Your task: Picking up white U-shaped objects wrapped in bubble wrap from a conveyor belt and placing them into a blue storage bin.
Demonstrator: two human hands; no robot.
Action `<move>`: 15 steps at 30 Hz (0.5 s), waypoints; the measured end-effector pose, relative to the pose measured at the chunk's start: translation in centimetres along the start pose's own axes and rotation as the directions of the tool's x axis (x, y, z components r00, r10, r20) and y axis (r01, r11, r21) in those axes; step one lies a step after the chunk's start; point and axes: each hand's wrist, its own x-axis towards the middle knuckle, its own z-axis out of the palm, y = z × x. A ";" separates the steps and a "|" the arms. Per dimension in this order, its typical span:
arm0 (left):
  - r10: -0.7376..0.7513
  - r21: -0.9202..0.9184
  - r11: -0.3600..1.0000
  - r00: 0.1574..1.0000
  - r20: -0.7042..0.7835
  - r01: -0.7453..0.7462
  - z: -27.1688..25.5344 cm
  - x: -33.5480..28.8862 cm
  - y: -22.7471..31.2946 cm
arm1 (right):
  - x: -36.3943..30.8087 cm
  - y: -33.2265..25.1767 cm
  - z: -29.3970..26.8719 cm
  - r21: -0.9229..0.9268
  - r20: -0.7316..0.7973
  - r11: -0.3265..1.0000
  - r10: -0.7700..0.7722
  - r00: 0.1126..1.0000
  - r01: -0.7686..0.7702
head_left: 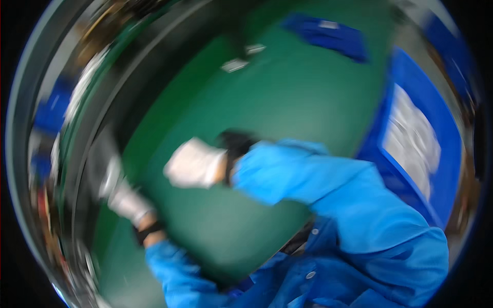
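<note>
My left hand [127,201], in a white glove, is at the left by the dark edge of the green work surface [287,108]. Its fingers are smeared by motion but look closed on a translucent, bag-like piece of plastic [105,156] that reaches away from them. Nearer the middle, above the green surface, my right hand [192,163] wears a white glove too. Its fingers are curled in, and anything inside them is hidden. Both wrists have black bands, and the sleeves are light blue.
On the right stands a blue bin [447,138] with clear plastic bags [411,138] inside. A dark blue flat piece [328,37] lies at the far side. Two small whitish pieces, one a packet-like shape [234,65], lie near the dark band [138,66].
</note>
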 end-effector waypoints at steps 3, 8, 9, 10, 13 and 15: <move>0.314 0.575 0.701 0.907 0.282 -0.422 -12.3 12.9 -15.8 | 1.2 -1.6 3.4 0.009 -0.290 0.996 -0.081 0.954 0.088; 0.089 0.689 0.493 0.818 0.568 -0.532 -11.3 18.5 -21.6 | 3.1 -0.1 7.3 -0.052 -0.447 0.991 0.086 0.890 -0.122; 0.098 0.664 0.477 0.786 0.611 -0.576 -10.2 18.9 -21.4 | 3.7 1.0 8.7 -0.138 -0.483 0.988 -0.002 0.876 -0.074; 0.098 0.646 0.468 0.762 0.640 -0.603 -9.7 19.2 -21.9 | 3.6 0.8 8.3 -0.206 -0.391 0.974 0.005 0.920 -0.093; 0.113 0.581 0.456 0.691 0.714 -0.674 -8.7 20.4 -22.2 | 3.4 0.3 6.5 -0.194 -0.405 0.978 -0.004 0.914 -0.082; 0.113 0.549 0.476 0.667 0.737 -0.687 -7.8 21.0 -23.2 | 3.3 0.5 6.1 -0.196 -0.437 0.980 -0.072 0.897 -0.017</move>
